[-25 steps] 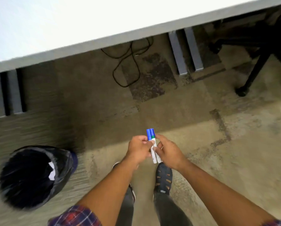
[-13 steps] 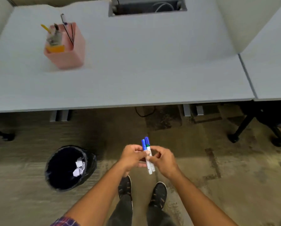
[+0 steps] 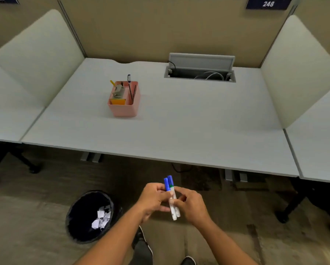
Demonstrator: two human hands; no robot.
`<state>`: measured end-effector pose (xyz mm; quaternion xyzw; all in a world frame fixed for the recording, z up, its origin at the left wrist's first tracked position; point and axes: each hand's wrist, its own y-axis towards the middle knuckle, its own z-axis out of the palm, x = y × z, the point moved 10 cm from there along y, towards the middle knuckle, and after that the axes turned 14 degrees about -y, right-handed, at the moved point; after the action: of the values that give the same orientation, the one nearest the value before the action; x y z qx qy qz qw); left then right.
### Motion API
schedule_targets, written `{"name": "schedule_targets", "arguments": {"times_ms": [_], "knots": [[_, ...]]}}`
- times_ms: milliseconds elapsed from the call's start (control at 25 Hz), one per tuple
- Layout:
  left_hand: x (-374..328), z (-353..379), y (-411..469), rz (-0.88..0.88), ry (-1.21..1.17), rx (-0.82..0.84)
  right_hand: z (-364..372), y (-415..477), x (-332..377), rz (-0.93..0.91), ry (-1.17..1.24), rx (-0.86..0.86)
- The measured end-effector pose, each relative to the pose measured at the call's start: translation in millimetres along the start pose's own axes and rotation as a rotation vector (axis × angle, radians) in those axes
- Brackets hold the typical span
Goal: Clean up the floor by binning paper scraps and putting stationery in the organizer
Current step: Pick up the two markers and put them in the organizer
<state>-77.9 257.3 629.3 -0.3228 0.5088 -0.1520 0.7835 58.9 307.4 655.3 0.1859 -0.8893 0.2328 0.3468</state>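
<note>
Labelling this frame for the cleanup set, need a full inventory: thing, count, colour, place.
markers: 2, white barrels with blue caps, held upright between both hands
organizer: 1, pink, on the desk, left of centre, already holding pens and other stationery
bin: 1, black liner, on the floor left of the person
paper scraps: several, white, inside the bin
desk: 1, light grey, in front of the person
cable tray: 1, grey, lid open, set in the back of the desk
number plate: 1, dark blue, reads 248, top right on the partition
chair bases: 2, black, at the floor's left and right edges
shoes: 2, dark, bottom edge
left hand: 1, gripping the markers
right hand: 1, gripping the markers
</note>
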Motion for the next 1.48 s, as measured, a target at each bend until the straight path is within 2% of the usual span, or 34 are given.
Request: {"name": "schedule_targets", "arguments": {"times_ms": [320, 440, 560, 640, 920, 1040, 1280, 1360, 1480], "knots": [[-86.0, -91.3, 7.4, 0.046, -0.019, -0.009, 29.2, 74.3, 104.8, -0.083, -0.177, 0.105], [-128.1, -126.3, 13.1, 0.068, 0.046, 0.008, 35.2, 117.5, 151.2, -0.114, -0.253, 0.109], [-165.4, -156.5, 21.2, 0.119, 0.17, 0.042, 36.4, 163.3, 189.7, -0.102, -0.238, 0.058], [-185.9, -170.6, 27.5, 0.142, 0.241, 0.048, 41.4, 190.0, 210.7, -0.113, -0.233, 0.083], [-228.5, -202.2, 63.3, 0.151, 0.308, 0.065, 46.8, 258.0, 248.1, -0.127, -0.241, 0.146], [-254.4, -217.2, 83.5, 0.171, 0.347, 0.0, 42.4, 289.8, 265.9, -0.142, -0.222, 0.162], [-360.8, -233.7, 128.8, 0.268, 0.344, -0.075, -7.9, 381.7, 322.6, -0.218, -0.151, 0.125], [-407.8, -233.5, 144.5, 0.338, 0.307, -0.098, -40.8, 417.7, 345.2, -0.237, -0.116, 0.072], [-473.4, -241.9, 167.5, 0.465, 0.298, -0.234, -97.2, 470.3, 371.3, -0.246, -0.051, -0.046]]}}
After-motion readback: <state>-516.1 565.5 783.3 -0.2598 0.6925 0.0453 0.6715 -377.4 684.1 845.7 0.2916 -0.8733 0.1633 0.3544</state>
